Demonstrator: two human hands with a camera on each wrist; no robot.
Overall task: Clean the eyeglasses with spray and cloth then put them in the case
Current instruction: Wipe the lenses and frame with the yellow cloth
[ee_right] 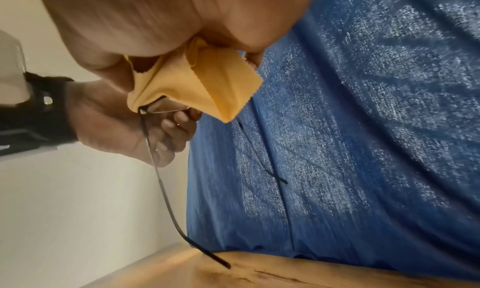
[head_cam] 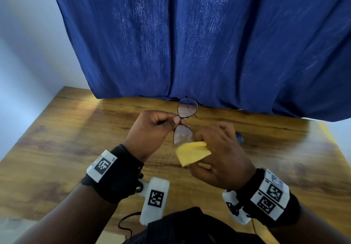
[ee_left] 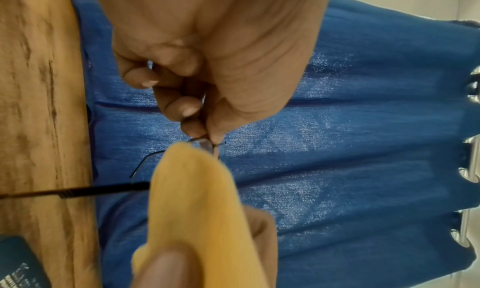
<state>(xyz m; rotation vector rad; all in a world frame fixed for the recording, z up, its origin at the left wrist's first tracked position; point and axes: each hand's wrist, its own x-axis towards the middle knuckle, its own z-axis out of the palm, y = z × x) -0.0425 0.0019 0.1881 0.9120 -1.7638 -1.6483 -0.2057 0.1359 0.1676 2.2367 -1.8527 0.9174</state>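
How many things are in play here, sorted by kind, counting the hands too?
Hands: 2, the left hand and the right hand
Eyeglasses: 1
Yellow cloth: 1
Blue curtain: 1
Wooden table: 1
Total: 6

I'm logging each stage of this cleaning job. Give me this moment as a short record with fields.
stage: wiping a lens
eyeglasses: held above the wooden table, temples unfolded
left hand: pinches the frame at the bridge
right hand: holds the yellow cloth against the nearer lens
far lens: uncovered
backdrop: blue curtain
spray, case: not clearly visible
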